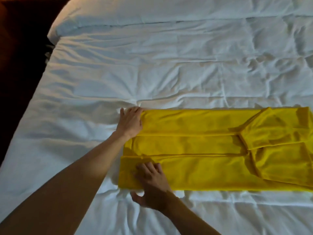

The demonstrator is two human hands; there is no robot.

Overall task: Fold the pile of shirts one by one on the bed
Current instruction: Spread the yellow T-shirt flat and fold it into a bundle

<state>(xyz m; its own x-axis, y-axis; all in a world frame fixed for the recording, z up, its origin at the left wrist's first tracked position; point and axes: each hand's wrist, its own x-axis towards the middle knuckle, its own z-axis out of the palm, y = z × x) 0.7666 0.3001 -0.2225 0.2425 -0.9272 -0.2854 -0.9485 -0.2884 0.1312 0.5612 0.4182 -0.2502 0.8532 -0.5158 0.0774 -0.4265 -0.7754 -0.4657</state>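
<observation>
Right hand (152, 182), at 6 o'clock: fingers flat and slightly spread on the near left corner of the yellow shirt (203, 153), thumb off the hem on the white duvet (152, 73). Whether thumb and fingers pinch the hem cannot be told; the fingertips are blurred.

Yellow shirt, from centre out to 3 o'clock: lies flat on the bed as a long band, both sides folded in lengthwise, two fold lines running left to right. Sleeves overlap on top at the right end, which runs out of view. Hem end points to 9 o'clock.

Left hand (131, 121), just left of centre: reaches across from 7 o'clock to the far left corner of the shirt. Fingers curl over the corner edge and grip it, thumb spread on the duvet.

Duvet wrinkled, quilted seams visible. Pillow (105, 14) at 12 o'clock. Dark floor (18, 61) at 10 o'clock.
</observation>
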